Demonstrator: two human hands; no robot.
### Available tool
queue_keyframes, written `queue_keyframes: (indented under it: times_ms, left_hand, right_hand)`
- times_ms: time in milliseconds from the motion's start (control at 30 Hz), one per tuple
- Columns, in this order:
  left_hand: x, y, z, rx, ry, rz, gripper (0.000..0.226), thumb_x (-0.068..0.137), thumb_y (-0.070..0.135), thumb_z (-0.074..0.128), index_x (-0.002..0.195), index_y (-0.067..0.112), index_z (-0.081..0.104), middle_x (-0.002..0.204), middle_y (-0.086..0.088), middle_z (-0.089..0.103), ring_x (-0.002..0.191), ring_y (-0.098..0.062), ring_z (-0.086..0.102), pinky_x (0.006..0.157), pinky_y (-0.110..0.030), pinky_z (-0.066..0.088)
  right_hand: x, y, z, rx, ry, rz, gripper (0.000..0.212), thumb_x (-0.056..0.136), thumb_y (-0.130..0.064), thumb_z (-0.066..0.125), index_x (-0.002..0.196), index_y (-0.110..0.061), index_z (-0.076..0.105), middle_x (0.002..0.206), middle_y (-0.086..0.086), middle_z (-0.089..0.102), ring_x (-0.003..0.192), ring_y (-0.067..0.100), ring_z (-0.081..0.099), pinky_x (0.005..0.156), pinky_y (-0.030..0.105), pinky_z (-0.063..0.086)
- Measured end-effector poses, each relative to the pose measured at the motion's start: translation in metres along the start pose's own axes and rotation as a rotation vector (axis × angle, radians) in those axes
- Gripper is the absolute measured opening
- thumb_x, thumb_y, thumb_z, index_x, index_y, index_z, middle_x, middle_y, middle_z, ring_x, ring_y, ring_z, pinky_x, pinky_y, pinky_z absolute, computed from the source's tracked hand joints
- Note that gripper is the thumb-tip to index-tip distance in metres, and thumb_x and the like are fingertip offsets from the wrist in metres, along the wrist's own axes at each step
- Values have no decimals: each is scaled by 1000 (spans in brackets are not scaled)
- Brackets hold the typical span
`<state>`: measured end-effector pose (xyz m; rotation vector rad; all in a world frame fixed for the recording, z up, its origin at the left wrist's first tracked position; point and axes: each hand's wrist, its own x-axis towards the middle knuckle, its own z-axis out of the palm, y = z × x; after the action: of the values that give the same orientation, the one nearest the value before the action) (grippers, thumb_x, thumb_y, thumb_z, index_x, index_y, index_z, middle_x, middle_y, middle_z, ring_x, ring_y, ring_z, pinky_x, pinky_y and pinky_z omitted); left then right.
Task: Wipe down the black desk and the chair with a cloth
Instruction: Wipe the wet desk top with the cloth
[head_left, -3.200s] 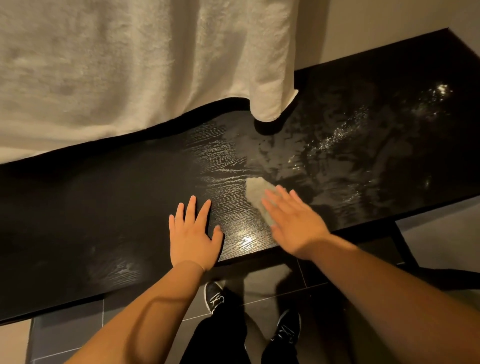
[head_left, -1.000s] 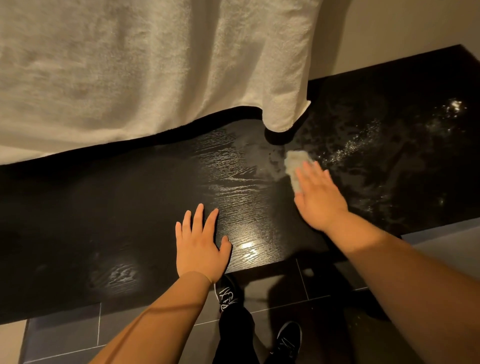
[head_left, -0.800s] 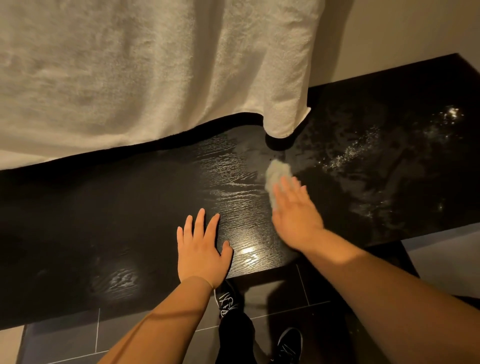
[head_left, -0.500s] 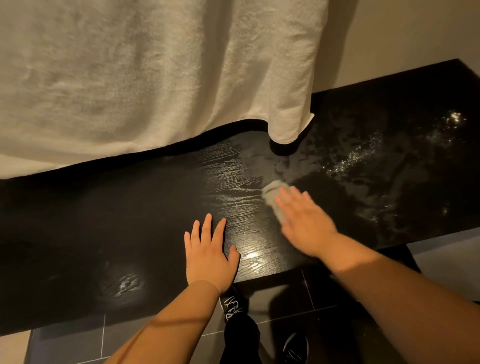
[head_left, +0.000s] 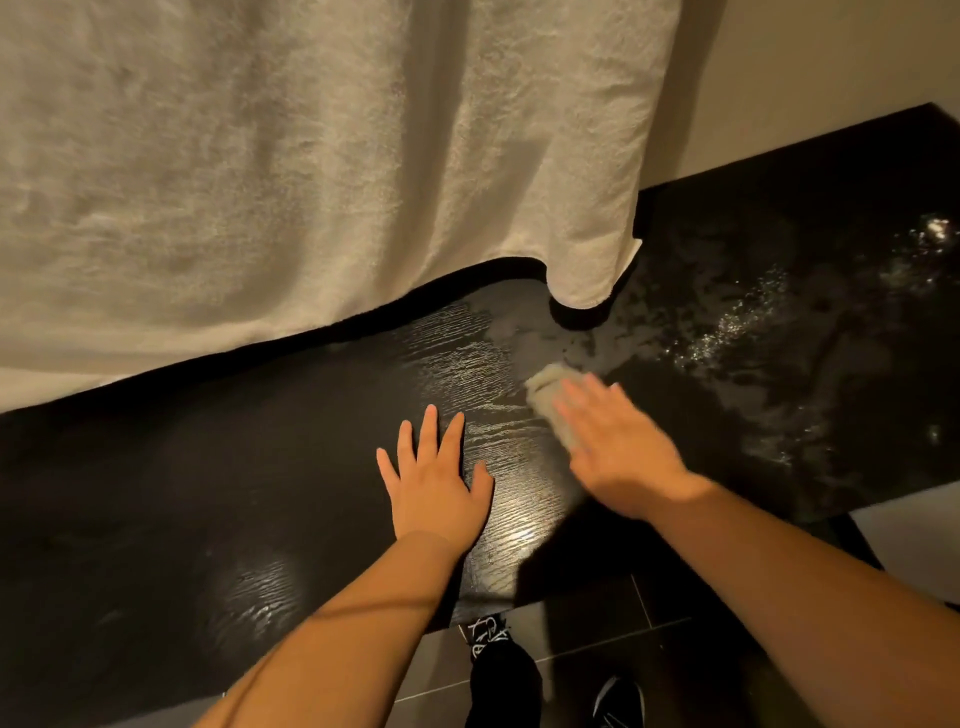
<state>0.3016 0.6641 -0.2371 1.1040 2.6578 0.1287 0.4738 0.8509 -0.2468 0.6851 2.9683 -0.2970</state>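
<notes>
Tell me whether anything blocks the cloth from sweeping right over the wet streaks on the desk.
Nothing visible lies on the desk between the cloth, pressed under the right hand, and the wet streaks. Only a corner of the hanging white towel dangles near the far edge, behind that path.

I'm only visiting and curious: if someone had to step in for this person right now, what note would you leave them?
Left hand: open, flat on the black desk.
Right hand: open, straight fingers pressing the cloth onto the middle of the desk, near the low corner of the hanging towel.
Done, it seems: wet smears and droplets cover the desk's right part.
Left: the desk's left part shows no smears and probably needs wiping. The chair is not in view, so treat it as unwiped.
</notes>
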Motion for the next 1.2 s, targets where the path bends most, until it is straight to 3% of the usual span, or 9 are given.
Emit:
queue_keyframes:
  times_ms: [133,200,433,533,700,833,967,1100,1200]
  left_hand:
    - [30,1,-6,-8,-11,14,70,98,60,35,164,42,19,175,8,4,161,-28,-3,126,-64,-4]
    - [43,2,-9,-2,-3,35,70,98,59,36,164,39,21,175,5,7,161,-29,-1,127,-63,-2]
    - [51,-1,-5,43,60,66,73,95,60,31,164,36,24,175,1,10,161,-30,3,128,-59,3]
    - [54,-1,-5,55,51,73,74,95,60,30,164,36,22,175,1,8,161,-30,2,129,-59,4]
    - [54,0,-5,55,56,65,74,94,59,31,164,36,23,175,1,9,161,-29,2,129,-58,4]
    - [56,2,-7,56,61,49,78,93,59,33,165,33,20,175,1,8,161,-28,3,129,-57,4]
    - [57,3,-8,55,63,18,83,93,62,32,167,28,17,176,-1,5,161,-26,0,130,-56,2]
    - [58,3,-7,41,63,-24,82,95,64,34,167,31,13,176,-1,2,162,-26,-3,129,-57,-1]
    - [58,4,-6,46,60,-39,82,96,65,33,167,31,9,176,-1,-1,162,-26,-5,129,-56,-1]
  right_hand:
    - [25,33,-11,33,66,393,75,90,-40,26,158,-8,31,166,17,23,153,41,19,124,53,14]
    - [34,16,-4,75,127,454,73,92,-39,33,159,-10,29,167,18,20,153,41,15,126,51,9]
    - [26,-32,10,56,97,-91,67,91,-31,49,153,-10,42,165,13,29,153,36,21,125,51,19]
    - [36,21,1,-44,66,59,70,90,-26,56,154,-4,38,163,21,30,151,45,24,123,59,19]
    - [50,47,-13,56,149,479,77,86,-37,35,156,-6,34,165,21,22,151,43,21,124,55,16]
    - [59,-21,6,59,164,206,73,90,-35,42,156,-4,34,163,27,23,149,47,24,121,58,22]
    - [53,-29,11,94,106,-120,69,88,-34,45,152,-9,43,164,15,32,153,37,22,125,52,18]
    - [69,31,-5,24,78,78,69,85,-31,40,148,-3,44,150,24,43,143,47,35,119,57,22]
    - [76,39,-16,87,118,332,65,89,-31,42,150,-7,36,157,21,33,151,41,19,124,53,14]
